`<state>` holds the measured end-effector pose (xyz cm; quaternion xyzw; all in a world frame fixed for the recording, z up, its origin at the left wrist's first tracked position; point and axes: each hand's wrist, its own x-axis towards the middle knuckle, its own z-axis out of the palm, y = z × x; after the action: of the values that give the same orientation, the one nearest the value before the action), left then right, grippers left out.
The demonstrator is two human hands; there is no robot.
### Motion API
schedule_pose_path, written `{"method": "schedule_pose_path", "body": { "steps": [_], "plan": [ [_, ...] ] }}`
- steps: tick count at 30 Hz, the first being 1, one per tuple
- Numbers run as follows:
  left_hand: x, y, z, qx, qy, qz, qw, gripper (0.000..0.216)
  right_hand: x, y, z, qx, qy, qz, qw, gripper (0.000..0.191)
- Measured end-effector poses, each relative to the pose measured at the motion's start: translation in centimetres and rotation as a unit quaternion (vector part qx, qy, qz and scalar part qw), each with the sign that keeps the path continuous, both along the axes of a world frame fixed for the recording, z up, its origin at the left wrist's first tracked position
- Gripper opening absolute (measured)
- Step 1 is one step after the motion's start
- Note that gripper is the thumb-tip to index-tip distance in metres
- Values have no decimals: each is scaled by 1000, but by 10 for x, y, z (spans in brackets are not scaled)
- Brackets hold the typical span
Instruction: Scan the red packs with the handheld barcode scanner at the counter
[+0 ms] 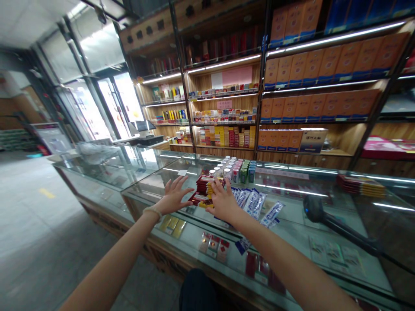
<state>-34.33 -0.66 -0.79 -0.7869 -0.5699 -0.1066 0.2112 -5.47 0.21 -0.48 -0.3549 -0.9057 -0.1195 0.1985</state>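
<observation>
A small pile of dark red packets (202,185) lies on the glass counter between my hands, with yellow packets (206,204) along its near and right side. My left hand (175,196) is just left of the pile, its fingers spread and nothing in them. On the right side, my right hand (223,202) is over the yellow packets with fingers apart; whether it touches them is hard to tell. Blue-and-white long packets (253,201) lie fanned out to its right. Behind the pile stand rows of white-capped bottles (228,172) and green containers (244,173).
A black handheld scanner (313,209) with a cord rests on the glass counter (285,233) at right. Farther back on it is a stack of red and yellow packs (361,185). Shelves of orange boxes (303,108) line the wall. A monitor (142,126) stands at back left.
</observation>
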Motion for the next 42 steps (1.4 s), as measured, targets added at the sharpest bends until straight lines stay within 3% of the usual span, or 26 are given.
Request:
{"method": "schedule_pose_path", "body": {
  "steps": [4, 12, 17, 23, 29, 42],
  "plan": [
    [1, -2, 3, 33, 6, 3, 999, 68, 9, -1, 3, 1, 34, -13, 999, 69],
    [29, -8, 20, 128, 40, -53, 990, 73, 36, 6, 6, 6, 73, -30, 997, 70],
    [49, -8, 33, 149, 37, -63, 986, 68, 60, 9, 11, 29, 70, -36, 996, 67],
    [76, 5, 46, 154, 12, -49, 987, 56, 114, 8, 30, 42, 58, -77, 994, 63],
    [133, 25, 52, 164, -14, -74, 984, 53, 174, 2, 40, 42, 47, -129, 990, 63],
    [274, 59, 45, 149, -44, -200, 967, 55, 301, -17, 30, 61, 32, -244, 967, 59]
  ]
}}
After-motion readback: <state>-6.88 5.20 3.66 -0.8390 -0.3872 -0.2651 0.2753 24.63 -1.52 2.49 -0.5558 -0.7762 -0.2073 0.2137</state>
